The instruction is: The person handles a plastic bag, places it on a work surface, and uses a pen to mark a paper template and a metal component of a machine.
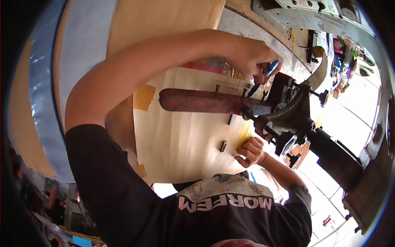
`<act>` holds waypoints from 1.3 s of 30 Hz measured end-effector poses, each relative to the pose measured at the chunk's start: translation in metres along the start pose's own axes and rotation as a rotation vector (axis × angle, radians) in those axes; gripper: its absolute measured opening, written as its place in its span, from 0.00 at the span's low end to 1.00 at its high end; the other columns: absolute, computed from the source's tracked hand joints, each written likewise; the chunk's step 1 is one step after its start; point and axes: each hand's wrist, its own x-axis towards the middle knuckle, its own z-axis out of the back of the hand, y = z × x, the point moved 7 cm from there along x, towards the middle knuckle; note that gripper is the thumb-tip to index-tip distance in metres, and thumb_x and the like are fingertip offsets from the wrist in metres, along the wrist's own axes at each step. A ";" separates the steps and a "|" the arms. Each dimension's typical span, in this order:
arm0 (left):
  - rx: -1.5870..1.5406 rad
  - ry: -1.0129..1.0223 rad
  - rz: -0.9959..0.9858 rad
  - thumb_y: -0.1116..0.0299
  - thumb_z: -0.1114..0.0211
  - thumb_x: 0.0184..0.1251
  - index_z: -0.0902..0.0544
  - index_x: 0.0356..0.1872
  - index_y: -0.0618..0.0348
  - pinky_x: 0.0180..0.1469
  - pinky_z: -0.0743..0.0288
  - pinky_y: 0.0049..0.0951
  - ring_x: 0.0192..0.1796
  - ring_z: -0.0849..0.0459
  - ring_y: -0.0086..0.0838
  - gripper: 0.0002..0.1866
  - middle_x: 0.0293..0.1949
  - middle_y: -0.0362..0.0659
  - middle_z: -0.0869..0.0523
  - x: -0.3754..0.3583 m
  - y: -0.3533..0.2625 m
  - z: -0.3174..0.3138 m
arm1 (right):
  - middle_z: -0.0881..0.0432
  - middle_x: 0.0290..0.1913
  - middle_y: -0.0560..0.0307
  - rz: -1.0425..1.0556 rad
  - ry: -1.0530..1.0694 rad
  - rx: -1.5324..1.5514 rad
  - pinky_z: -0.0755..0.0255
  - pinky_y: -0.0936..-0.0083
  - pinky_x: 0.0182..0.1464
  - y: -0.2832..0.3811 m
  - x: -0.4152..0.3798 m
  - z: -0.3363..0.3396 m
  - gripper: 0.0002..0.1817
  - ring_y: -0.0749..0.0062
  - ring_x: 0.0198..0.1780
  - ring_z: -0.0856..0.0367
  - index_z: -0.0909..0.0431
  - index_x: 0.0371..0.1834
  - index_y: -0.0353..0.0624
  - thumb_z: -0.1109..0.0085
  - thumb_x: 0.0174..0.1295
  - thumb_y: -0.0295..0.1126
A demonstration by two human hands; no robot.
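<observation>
My left hand (258, 61) reaches across from the left, fingers closed round a blue pen (271, 68). The pen points down beside a long dark-red machine arm (197, 101) with a rounded end. Under that arm lies a large cream sheet (181, 144). My right hand (252, 152) is at the sheet's right side with its fingers curled, next to a yellow strip (245, 133); I cannot tell what is in those fingers. A small dark block (223, 146) rests on the sheet, left of my right hand.
A black machine head (288, 113) with knobs stands right of the hands, joined to a dark column (335, 158). A tan paper piece (144, 97) lies by the sheet's left edge. Mixed goods (343, 61) are piled at the upper right.
</observation>
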 end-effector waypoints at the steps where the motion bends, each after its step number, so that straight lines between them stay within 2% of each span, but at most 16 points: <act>1: -0.030 0.003 0.003 0.82 0.33 0.62 0.25 0.44 0.59 0.45 0.20 0.32 0.41 0.12 0.29 0.13 0.37 0.45 0.10 -0.001 0.002 0.000 | 0.33 0.21 0.60 0.007 0.001 -0.001 0.33 0.69 0.28 0.001 0.000 -0.002 0.10 0.65 0.22 0.29 0.24 0.27 0.49 0.29 0.49 0.34; 3: -0.039 0.011 0.007 0.84 0.35 0.63 0.26 0.44 0.60 0.48 0.19 0.31 0.44 0.11 0.29 0.13 0.40 0.45 0.10 0.000 0.002 0.000 | 0.29 0.22 0.60 0.034 -0.126 0.022 0.32 0.71 0.29 0.004 -0.001 0.003 0.10 0.67 0.22 0.27 0.21 0.31 0.44 0.29 0.48 0.30; 4: -0.045 0.024 0.016 0.84 0.35 0.63 0.27 0.44 0.60 0.49 0.19 0.31 0.45 0.11 0.29 0.13 0.40 0.46 0.10 0.001 0.003 -0.001 | 0.25 0.25 0.59 0.030 -0.113 -0.003 0.31 0.72 0.30 0.004 -0.006 0.002 0.11 0.68 0.24 0.25 0.21 0.32 0.42 0.28 0.47 0.28; 13: -0.112 0.060 0.035 0.85 0.37 0.65 0.28 0.45 0.60 0.49 0.19 0.29 0.46 0.12 0.28 0.13 0.41 0.47 0.11 0.004 0.009 -0.002 | 0.24 0.26 0.64 0.026 -0.156 -0.086 0.35 0.73 0.27 0.006 -0.006 0.002 0.13 0.70 0.26 0.27 0.21 0.30 0.49 0.27 0.42 0.35; 21: -0.037 0.049 -0.024 0.85 0.37 0.64 0.27 0.45 0.59 0.51 0.19 0.32 0.46 0.11 0.30 0.13 0.41 0.47 0.10 0.005 0.000 -0.004 | 0.24 0.26 0.65 0.024 -0.155 -0.079 0.36 0.74 0.27 0.005 -0.006 0.002 0.13 0.70 0.26 0.27 0.21 0.31 0.49 0.27 0.43 0.35; 23: -0.061 0.078 0.020 0.85 0.37 0.63 0.27 0.45 0.59 0.51 0.19 0.32 0.46 0.11 0.30 0.13 0.41 0.47 0.10 0.003 0.002 0.001 | 0.24 0.26 0.65 0.016 -0.144 -0.078 0.35 0.74 0.27 0.005 -0.007 0.001 0.13 0.70 0.26 0.26 0.21 0.31 0.49 0.27 0.43 0.35; 28: -0.109 0.135 0.048 0.85 0.36 0.63 0.27 0.45 0.59 0.51 0.19 0.32 0.46 0.12 0.29 0.14 0.40 0.46 0.10 0.000 0.006 0.004 | 0.24 0.26 0.64 -0.018 -0.125 -0.057 0.31 0.72 0.29 0.003 -0.011 -0.002 0.13 0.69 0.26 0.23 0.20 0.32 0.48 0.27 0.43 0.32; 30: -0.135 0.124 -0.004 0.80 0.36 0.67 0.26 0.48 0.62 0.49 0.20 0.32 0.44 0.11 0.30 0.12 0.42 0.49 0.10 0.001 0.006 0.002 | 0.24 0.27 0.63 -0.008 -0.120 -0.052 0.31 0.72 0.29 0.002 -0.010 -0.001 0.13 0.68 0.26 0.22 0.20 0.32 0.48 0.27 0.43 0.32; 36: -0.122 0.040 -0.055 0.79 0.33 0.64 0.25 0.48 0.61 0.48 0.21 0.31 0.44 0.11 0.28 0.14 0.41 0.46 0.10 0.005 0.010 -0.002 | 0.25 0.27 0.58 0.001 -0.079 -0.002 0.31 0.71 0.30 0.000 -0.011 -0.003 0.14 0.64 0.27 0.23 0.20 0.33 0.45 0.26 0.44 0.31; 39: -0.093 0.025 -0.057 0.85 0.35 0.61 0.26 0.46 0.59 0.48 0.18 0.30 0.44 0.11 0.29 0.15 0.39 0.45 0.10 0.006 0.004 -0.004 | 0.26 0.27 0.58 0.004 -0.080 0.024 0.31 0.70 0.31 -0.002 -0.012 -0.003 0.14 0.64 0.27 0.24 0.20 0.34 0.44 0.27 0.43 0.31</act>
